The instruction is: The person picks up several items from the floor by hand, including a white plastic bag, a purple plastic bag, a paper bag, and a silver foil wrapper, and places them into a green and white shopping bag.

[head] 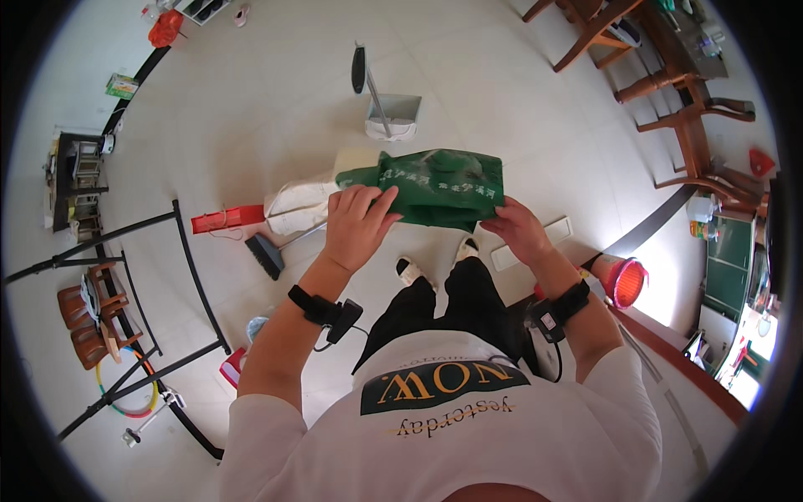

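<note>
A green bag (442, 188) with white printed writing is stretched out in front of me, its material creased. My left hand (359, 223) grips its left end, fingers curled over the edge. At the lower right corner, my right hand (519, 231) pinches the bag between thumb and fingers. Behind the bag's left end, a cream-coloured cloth bag (298, 204) lies on the floor, partly hidden. Beside it are a red box-like object (227, 219) with string and the dark head of a broom (266, 254).
A long-handled dustpan (392, 122) stands on the tiled floor ahead. Wooden chairs (687, 132) line the right side, and a black metal frame (201, 276) stands at left. A red-rimmed basket (627, 282) is near my right elbow. A whitish rectangular tray-like object (533, 243) lies by my feet.
</note>
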Available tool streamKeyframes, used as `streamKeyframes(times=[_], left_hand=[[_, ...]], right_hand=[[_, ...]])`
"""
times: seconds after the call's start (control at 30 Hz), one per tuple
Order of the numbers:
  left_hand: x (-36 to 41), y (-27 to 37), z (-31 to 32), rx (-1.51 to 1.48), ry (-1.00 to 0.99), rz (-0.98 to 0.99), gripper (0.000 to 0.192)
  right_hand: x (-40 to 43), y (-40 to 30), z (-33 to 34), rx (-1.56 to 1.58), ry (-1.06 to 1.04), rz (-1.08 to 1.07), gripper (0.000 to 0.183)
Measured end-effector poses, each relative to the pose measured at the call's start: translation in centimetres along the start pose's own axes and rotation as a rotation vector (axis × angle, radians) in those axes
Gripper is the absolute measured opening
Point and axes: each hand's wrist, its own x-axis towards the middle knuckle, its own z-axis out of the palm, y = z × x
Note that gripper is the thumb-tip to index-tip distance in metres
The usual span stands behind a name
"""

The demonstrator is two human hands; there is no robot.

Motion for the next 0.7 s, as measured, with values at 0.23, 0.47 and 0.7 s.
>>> streamKeyframes(times=[0.23, 0.47, 0.7], left_hand=[[-1.7, 1.4, -0.5, 0.022, 0.004, -0.166, 0.014], [-0.9, 5.2, 0.2, -0.189, -0.024, -0.418, 0.018], [0.3, 7.6, -0.8, -0.611, -0.294, -0.786, 0.025]], right_hand=[[-2.2, 1.3, 1.2, -0.439, -0.049, -0.251, 0.036], [-5.8, -1.7, 3.5, -1.393, 0.359, -0.898, 0.036], [-7.3, -4.5, -1.7, -1.536, 0.379, -1.192, 0.013]])
